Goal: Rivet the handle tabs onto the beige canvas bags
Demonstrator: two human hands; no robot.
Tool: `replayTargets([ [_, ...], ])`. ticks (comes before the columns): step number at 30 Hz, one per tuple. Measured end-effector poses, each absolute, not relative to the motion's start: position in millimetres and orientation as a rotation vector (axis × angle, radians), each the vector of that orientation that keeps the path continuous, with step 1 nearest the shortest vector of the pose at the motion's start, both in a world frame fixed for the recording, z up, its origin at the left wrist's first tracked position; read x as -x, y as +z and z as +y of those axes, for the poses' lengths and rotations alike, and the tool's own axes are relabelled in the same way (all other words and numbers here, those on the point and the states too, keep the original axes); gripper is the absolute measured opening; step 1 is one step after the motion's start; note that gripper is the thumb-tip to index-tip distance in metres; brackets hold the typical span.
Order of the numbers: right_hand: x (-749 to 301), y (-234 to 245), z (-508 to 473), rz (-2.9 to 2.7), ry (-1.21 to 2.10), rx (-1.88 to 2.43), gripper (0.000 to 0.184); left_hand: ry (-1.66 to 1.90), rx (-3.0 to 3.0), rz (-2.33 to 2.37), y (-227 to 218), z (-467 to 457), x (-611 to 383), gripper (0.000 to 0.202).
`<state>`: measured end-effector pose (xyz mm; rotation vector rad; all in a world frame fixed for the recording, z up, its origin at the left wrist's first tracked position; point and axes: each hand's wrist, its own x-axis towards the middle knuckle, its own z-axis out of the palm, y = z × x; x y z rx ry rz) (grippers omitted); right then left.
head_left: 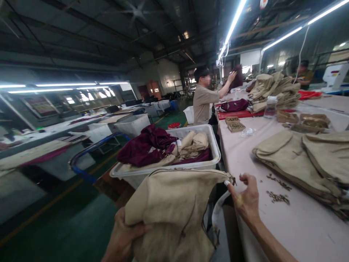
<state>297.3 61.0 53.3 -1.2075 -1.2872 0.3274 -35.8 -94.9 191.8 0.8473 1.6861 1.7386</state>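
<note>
A beige canvas bag with a zip along its top edge hangs in front of me, beside the table. My left hand is closed on the bag's left side, thumb lying across the cloth. At the bag's top right corner is my right hand, its thumb by the zip end and its other fingers bent and apart from the thumb. Something white covers that thumb's tip. Below this corner dangles a pale strap, partly behind the bag.
A white plastic tub holds maroon bags and beige ones. On the table at right lie small metal fittings, beige bags and boxes of fittings. A co-worker stands farther along, lifting a maroon piece.
</note>
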Motion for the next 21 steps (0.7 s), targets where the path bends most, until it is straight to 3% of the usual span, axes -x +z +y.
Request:
replayTargets([
  [5,-315.6,53.4,71.3,-1.539,0.571,0.976,0.06,1.705,-0.96,1.536,189.4,-93.8,46.5,0.047],
  [10,-320.3,43.6,78.3,-1.632,0.829,0.851,0.04,1.789,-0.815,1.595,180.9,-92.2,54.2,0.05],
  [14,-320.8,37.4,83.7,-1.457,0.998,0.786,0.041,1.908,-0.607,1.61,168.9,-90.4,67.2,0.055],
  [21,-322.7,51.0,78.3,-1.547,0.834,0.808,0.025,1.643,-0.665,1.687,152.5,-66.3,97.4,0.046],
])
